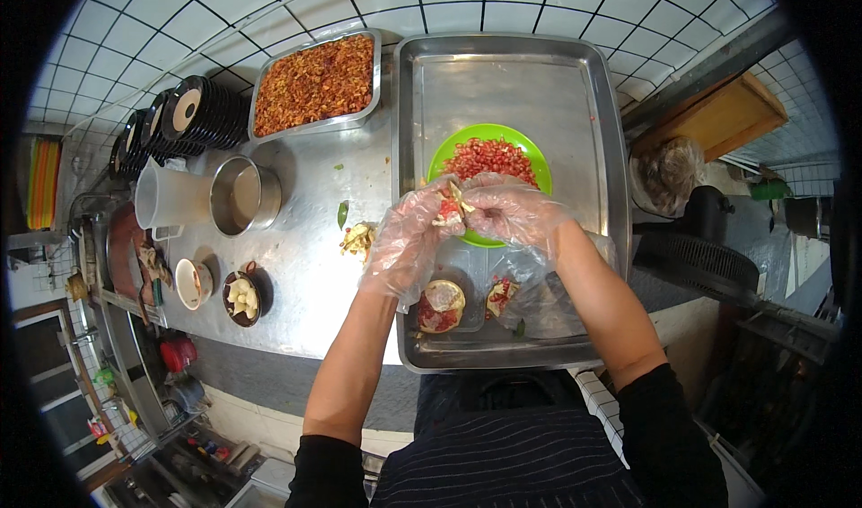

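A striped apron (503, 459), then gloved hands: the left hand (406, 230) and right hand (514, 207) both pinch a pomegranate piece (451, 208) over the green plate's (489, 132) near-left side. It looks light, slippery, easily crushed; I'd hold its outer edges.

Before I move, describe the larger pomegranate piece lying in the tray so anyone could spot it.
Find the big metal tray holding the green plate. Toward the tray's near left corner lies the larger pomegranate piece, part pale, part red. It is rounder than the smaller, irregular piece to its right.
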{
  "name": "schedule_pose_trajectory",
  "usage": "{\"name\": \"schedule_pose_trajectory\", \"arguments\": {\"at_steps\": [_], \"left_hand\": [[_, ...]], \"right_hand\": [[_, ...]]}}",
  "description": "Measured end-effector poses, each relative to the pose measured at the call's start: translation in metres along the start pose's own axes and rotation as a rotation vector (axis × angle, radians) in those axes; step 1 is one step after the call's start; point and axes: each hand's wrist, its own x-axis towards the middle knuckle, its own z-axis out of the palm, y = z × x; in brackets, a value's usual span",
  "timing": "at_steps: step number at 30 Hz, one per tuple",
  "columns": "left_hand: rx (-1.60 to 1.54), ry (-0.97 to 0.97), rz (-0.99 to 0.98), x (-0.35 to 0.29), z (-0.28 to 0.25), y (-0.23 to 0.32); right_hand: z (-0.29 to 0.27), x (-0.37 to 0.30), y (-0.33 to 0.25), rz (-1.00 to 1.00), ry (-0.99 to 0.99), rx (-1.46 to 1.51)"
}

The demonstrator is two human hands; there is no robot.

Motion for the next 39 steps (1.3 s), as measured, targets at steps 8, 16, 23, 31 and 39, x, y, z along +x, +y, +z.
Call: {"name": "schedule_pose_trajectory", "arguments": {"at_steps": [8, 16, 23, 31, 39], "left_hand": [[0.749, -0.111, 0.398, 0.036, -0.008, -0.008], [0.975, -0.325, 0.632, 0.065, -0.01, -0.012], [1.118, -0.335, 0.551, 0.067, 0.003, 0.004], [0.363, -0.249, 0.03, 0.057, 0.002, 0.005], [0.052, -0.175, 0.027, 0.016, -0.028, 0.012]], "right_hand": [[-0.011, -0.003, -0.012, -0.488, 0.16, -0.688], [-0.039, 0.01, -0.02, -0.666, 0.27, -1.115], [-0.045, 0.009, -0.022, -0.703, 0.302, -1.115], [-0.041, 0.006, -0.021, -0.475, 0.197, -0.811], [0.019, 0.01, -0.01, -0.282, 0.125, -0.734]]}}
